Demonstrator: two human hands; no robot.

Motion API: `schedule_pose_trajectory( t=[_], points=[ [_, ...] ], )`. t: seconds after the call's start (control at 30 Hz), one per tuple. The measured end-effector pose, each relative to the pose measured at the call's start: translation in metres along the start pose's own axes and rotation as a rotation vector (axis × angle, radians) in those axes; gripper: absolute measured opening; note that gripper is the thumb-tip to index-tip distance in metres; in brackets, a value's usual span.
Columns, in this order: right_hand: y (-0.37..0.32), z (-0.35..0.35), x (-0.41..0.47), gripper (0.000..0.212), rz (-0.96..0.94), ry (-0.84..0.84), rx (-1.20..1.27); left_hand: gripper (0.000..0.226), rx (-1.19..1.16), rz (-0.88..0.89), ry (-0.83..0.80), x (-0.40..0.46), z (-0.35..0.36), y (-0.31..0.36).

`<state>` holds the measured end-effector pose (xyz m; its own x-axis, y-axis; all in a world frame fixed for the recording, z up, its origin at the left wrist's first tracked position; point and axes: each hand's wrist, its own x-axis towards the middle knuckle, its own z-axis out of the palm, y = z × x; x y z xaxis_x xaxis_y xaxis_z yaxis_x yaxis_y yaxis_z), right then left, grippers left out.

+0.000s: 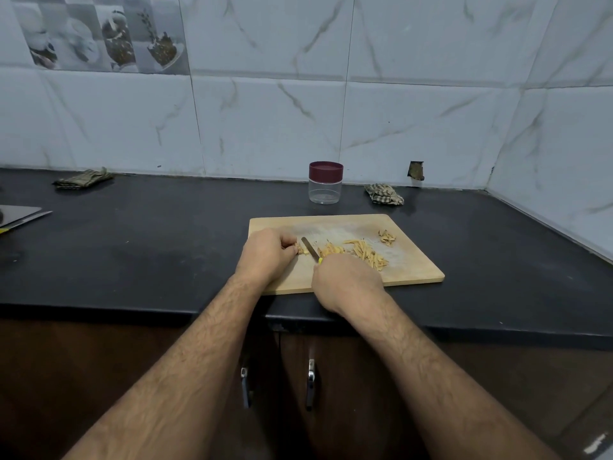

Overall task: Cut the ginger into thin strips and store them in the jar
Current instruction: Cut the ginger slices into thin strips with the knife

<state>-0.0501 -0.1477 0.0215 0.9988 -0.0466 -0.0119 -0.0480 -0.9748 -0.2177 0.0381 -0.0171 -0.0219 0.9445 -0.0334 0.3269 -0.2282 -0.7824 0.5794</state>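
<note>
Your left hand (270, 252) pinches the last ginger piece (301, 250) just beside the knife (310, 250) your right hand (345, 283) grips (fingertips curled close), so a slip could nick them.

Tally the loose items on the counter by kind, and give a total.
Cutting boards: 1
Jars: 1
Knives: 2, one in the right hand, one at far left
Folded cloths: 2
Total: 6
</note>
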Motion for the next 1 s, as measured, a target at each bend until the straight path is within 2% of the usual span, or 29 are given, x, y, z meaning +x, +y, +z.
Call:
schedule_pose_trajectory(
  t=[0.73,0.93,1.0],
  points=[
    [-0.007,0.001,0.014,0.027,-0.036,-0.016,0.0,0.017,0.014,0.019,-0.01,0.005,0.004,-0.005],
    [-0.016,-0.004,0.023,0.015,-0.023,-0.058,-0.001,0.017,0.016,0.064,-0.009,0.005,0.002,-0.006],
    [-0.017,-0.006,0.02,0.017,-0.024,-0.07,-0.021,0.017,0.013,0.061,-0.004,0.005,0.002,-0.006]
  ],
)
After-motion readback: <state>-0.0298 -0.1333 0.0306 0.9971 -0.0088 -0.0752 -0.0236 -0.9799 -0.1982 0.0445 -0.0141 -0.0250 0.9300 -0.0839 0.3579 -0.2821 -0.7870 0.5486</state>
